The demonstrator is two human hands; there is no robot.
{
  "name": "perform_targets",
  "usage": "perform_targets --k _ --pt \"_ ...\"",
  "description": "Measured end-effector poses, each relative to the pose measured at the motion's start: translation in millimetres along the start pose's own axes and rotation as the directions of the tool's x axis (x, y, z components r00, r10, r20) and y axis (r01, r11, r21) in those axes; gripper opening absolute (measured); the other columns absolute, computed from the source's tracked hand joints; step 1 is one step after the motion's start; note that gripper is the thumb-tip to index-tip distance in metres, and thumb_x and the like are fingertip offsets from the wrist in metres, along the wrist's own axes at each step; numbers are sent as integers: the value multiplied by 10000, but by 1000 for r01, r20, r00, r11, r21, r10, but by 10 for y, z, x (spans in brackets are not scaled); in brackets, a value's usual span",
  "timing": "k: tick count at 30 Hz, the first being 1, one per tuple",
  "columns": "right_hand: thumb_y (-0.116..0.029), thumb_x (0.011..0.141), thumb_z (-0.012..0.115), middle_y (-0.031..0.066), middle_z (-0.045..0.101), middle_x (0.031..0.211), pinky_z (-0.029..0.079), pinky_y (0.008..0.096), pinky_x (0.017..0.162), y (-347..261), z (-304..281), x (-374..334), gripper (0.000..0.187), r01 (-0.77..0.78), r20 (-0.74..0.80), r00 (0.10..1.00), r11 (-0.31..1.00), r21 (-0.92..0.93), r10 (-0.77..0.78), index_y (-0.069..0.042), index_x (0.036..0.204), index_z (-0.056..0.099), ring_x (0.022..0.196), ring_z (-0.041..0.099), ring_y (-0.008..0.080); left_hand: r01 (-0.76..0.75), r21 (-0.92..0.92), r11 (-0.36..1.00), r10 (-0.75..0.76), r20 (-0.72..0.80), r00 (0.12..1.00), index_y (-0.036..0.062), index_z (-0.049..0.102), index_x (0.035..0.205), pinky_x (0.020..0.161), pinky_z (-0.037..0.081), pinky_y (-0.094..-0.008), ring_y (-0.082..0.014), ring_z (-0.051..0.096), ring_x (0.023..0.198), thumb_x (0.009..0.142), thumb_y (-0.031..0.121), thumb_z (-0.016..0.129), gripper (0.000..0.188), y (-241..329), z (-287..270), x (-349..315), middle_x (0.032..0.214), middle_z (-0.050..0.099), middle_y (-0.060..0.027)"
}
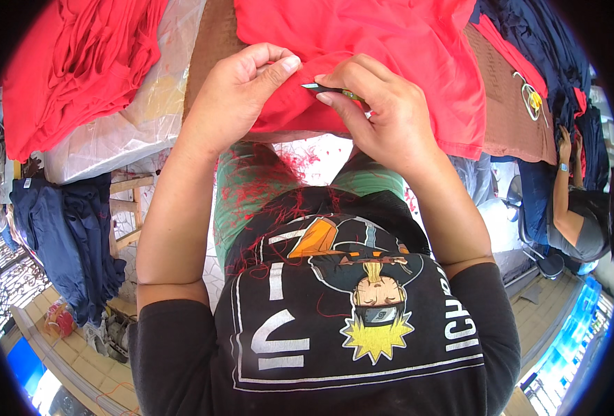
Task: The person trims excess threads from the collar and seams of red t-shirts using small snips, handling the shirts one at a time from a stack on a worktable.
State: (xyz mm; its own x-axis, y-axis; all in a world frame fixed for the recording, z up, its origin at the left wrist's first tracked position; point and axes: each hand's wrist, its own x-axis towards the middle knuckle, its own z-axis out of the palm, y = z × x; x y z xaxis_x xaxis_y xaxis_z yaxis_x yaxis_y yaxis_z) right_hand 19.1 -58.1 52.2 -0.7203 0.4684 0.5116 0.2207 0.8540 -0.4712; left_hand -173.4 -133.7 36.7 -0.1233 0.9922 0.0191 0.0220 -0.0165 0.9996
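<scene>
Over the near edge of the table lies a red garment [418,69], spread out in front of me. My right hand [383,97] is closed around a small black cutting tool [321,88] with a short pale tip, which points left toward my other hand. My left hand [248,87] hovers above the garment's left part, thumb and forefinger pinched together. Whatever those fingertips hold, if anything, is too small to make out. A gap separates the tool's tip from the left fingertips. Red thread scraps [272,166] are scattered across my lap and shirt.
A heap of red garments [92,62] rests on the plastic-wrapped surface [133,128] at left. Below it, dark blue clothes [67,236] hang by a wooden stool [132,208]. At right are a coiled pale cord [532,100], navy fabric [543,41] and another person's arm [564,187].
</scene>
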Motion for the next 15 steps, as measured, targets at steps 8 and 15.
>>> perform_targets --k 8,15 --pt "-153 799 682 60 600 818 500 378 573 -3 -38 9 136 12 -21 1000 999 -30 -13 -100 917 639 701 622 277 28 46 999 -30 46 998 -6 598 1080 861 447 -203 -44 556 953 988 194 540 228 17 -27 5 1008 626 0" --pt "-164 803 674 64 592 799 496 387 565 -28 -29 14 127 36 -13 999 997 -75 -37 -101 906 633 683 616 285 -1 29 1000 -1 55 998 -8 598 1075 856 446 -196 -45 559 940 985 197 547 230 42 -7 -16 996 628 -2"
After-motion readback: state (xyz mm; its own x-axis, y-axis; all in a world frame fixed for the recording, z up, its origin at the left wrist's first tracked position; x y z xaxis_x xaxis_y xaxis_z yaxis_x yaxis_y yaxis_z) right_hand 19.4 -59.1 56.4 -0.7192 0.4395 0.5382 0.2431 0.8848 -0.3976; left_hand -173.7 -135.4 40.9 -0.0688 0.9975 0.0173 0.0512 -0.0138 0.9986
